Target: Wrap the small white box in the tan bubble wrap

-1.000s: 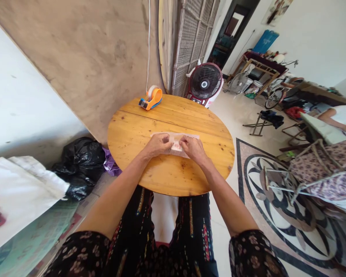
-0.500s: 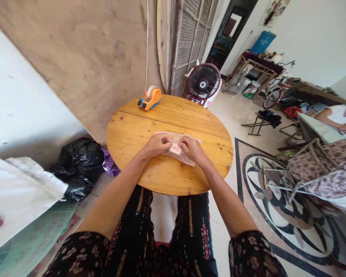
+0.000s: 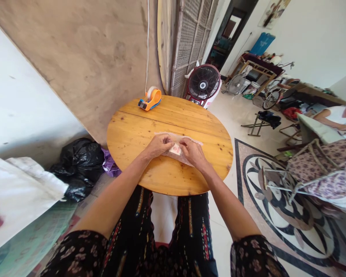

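Left hand point(image 3: 158, 145) and right hand point(image 3: 192, 151) both pinch the clear plastic bag point(image 3: 181, 139), braced against the wooden counter point(image 3: 138, 130) for steadiness.

Bare forearms; short black floral-print sleeves; black trousers with coloured patterned vertical stripes.

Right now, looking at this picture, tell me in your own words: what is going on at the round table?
A seated person works at a round wooden table. Their left hand and right hand pinch a clear plastic bag near the table's middle, fingertips meeting at a small pink-and-white piece. An orange tape dispenser sits at the far edge, and a fan stands behind.
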The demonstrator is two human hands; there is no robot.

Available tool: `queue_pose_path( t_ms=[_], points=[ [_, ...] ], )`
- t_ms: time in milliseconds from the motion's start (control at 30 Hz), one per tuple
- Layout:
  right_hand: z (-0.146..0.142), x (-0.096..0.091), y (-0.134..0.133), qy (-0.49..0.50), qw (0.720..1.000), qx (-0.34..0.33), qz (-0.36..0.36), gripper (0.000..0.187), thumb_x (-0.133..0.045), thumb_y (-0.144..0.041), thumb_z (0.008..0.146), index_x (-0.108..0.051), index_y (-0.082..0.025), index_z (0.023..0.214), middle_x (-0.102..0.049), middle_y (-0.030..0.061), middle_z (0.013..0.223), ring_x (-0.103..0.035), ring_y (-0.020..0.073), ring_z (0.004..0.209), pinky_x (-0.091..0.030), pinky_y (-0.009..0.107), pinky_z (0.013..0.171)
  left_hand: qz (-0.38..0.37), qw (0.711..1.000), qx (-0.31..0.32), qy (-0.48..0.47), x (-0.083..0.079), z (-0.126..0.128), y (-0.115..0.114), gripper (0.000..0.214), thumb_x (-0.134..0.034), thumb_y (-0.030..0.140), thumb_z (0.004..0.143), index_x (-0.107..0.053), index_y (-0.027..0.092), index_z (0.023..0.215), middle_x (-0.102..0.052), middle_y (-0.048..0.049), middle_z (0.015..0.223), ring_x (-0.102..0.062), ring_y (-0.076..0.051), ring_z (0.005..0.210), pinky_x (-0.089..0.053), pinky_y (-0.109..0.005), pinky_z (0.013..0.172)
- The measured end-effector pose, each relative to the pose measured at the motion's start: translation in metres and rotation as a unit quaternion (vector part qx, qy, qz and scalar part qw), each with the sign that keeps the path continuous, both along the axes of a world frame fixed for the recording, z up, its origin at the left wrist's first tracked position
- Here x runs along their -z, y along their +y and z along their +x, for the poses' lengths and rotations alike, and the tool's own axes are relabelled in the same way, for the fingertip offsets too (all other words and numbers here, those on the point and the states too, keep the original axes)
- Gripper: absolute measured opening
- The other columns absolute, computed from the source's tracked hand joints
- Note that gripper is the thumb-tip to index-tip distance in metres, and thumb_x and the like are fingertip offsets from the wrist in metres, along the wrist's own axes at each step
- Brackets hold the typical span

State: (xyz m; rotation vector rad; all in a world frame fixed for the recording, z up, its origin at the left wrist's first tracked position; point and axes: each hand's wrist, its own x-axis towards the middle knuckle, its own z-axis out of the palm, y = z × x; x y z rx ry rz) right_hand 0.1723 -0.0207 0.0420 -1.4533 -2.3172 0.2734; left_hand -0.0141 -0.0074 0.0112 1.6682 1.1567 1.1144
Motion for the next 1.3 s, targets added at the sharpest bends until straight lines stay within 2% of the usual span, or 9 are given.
queue_pose_path(
  t_ms=[100, 233, 433, 600, 700, 833, 1033, 1167, 1300],
  points=[
    [-0.001, 0.001, -0.006, -0.018, 0.997, -0.026, 0.077, 0.028, -0.046, -0.018, 0.089, -0.065, -0.018, 0.11, -0.066, 0.0101, 0.114, -0.057, 0.0228, 0.106, -0.041, 0.033, 0.093, 0.007, 1.0, 0.003, 0.004, 0.001, 0.0, 0.001, 0.016, -0.059, 0.032, 0.07, -0.054, 0.017, 0.067, -0.05, 0.0037, 0.061, -0.042, -0.01, 0.056, -0.033, -0.022, 0.052],
    [0.002, 0.001, -0.008, -0.028, 0.991, -0.044, 0.124, 0.029, -0.044, -0.018, 0.091, -0.069, -0.02, 0.105, -0.066, 0.01, 0.108, -0.055, 0.0241, 0.107, -0.039, 0.037, 0.097, 0.018, 1.0, -0.005, 0.009, 0.0, 0.0, 0.002, 0.017, -0.058, 0.032, 0.069, -0.052, 0.017, 0.065, -0.048, 0.0042, 0.06, -0.042, -0.01, 0.056, -0.033, -0.022, 0.053],
    [0.015, -0.003, -0.009, 0.056, 0.99, -0.047, 0.122, 0.023, -0.048, -0.021, 0.089, -0.069, -0.019, 0.101, -0.067, 0.01, 0.105, -0.057, 0.0216, 0.106, -0.042, 0.036, 0.097, -0.002, 1.0, -0.01, 0.017, -0.001, 0.0, 0.0, 0.016, -0.058, 0.032, 0.07, -0.054, 0.017, 0.067, -0.05, 0.0037, 0.059, -0.043, -0.01, 0.054, -0.033, -0.022, 0.052],
    [0.021, -0.013, -0.015, 0.059, 0.998, -0.008, 0.017, 0.033, -0.05, -0.029, 0.09, -0.059, -0.019, 0.12, -0.067, 0.0093, 0.111, -0.062, 0.0197, 0.098, -0.047, 0.033, 0.087, -0.01, 1.0, -0.016, 0.014, -0.002, 0.001, -0.002, 0.015, -0.058, 0.031, 0.069, -0.053, 0.017, 0.066, -0.05, 0.0036, 0.058, -0.043, -0.01, 0.053, -0.032, -0.022, 0.05],
    [0.022, -0.016, -0.015, 0.026, 0.999, 0.008, -0.021, 0.038, -0.049, -0.031, 0.091, -0.054, -0.021, 0.127, -0.069, 0.0076, 0.104, -0.063, 0.0194, 0.093, -0.046, 0.032, 0.083, -0.005, 1.0, -0.011, 0.009, -0.003, 0.001, -0.003, 0.016, -0.058, 0.031, 0.069, -0.053, 0.017, 0.065, -0.049, 0.0039, 0.057, -0.042, -0.009, 0.052, -0.031, -0.021, 0.05],
    [0.019, -0.012, -0.011, 0.015, 1.0, 0.023, 0.001, 0.033, -0.05, -0.026, 0.089, -0.06, -0.021, 0.119, -0.071, 0.0052, 0.094, -0.063, 0.0193, 0.089, -0.045, 0.031, 0.083, 0.0, 1.0, -0.01, 0.012, -0.001, 0.001, -0.001, 0.015, -0.058, 0.03, 0.069, -0.054, 0.017, 0.065, -0.05, 0.0038, 0.058, -0.043, -0.01, 0.053, -0.032, -0.021, 0.051],
    [0.01, -0.004, -0.013, -0.071, 0.995, 0.047, 0.042, 0.036, -0.047, -0.018, 0.087, -0.061, -0.019, 0.121, -0.071, 0.0092, 0.101, -0.062, 0.0246, 0.095, -0.043, 0.036, 0.087, 0.02, 0.999, -0.023, 0.029, 0.003, 0.001, 0.001, 0.012, -0.056, 0.029, 0.069, -0.056, 0.016, 0.067, -0.053, 0.0027, 0.062, -0.046, -0.011, 0.058, -0.035, -0.022, 0.054],
    [0.002, -0.005, -0.027, -0.098, 0.985, 0.01, 0.14, 0.03, -0.045, -0.018, 0.09, -0.065, -0.018, 0.113, -0.064, 0.012, 0.119, -0.054, 0.0267, 0.107, -0.036, 0.04, 0.095, 0.04, 0.998, -0.012, 0.038, 0.001, -0.001, 0.001, 0.012, -0.055, 0.028, 0.07, -0.055, 0.017, 0.067, -0.054, 0.0023, 0.066, -0.047, -0.011, 0.061, -0.036, -0.022, 0.056],
    [-0.006, -0.003, -0.036, -0.111, 0.984, -0.061, 0.126, 0.03, -0.041, -0.023, 0.095, -0.065, -0.021, 0.112, -0.063, 0.0094, 0.122, -0.056, 0.0234, 0.106, -0.039, 0.035, 0.091, 0.049, 0.997, -0.018, 0.054, 0.0, -0.001, 0.001, 0.015, -0.055, 0.029, 0.071, -0.051, 0.017, 0.063, -0.048, 0.0038, 0.061, -0.044, -0.011, 0.06, -0.034, -0.023, 0.056]
  ],
)
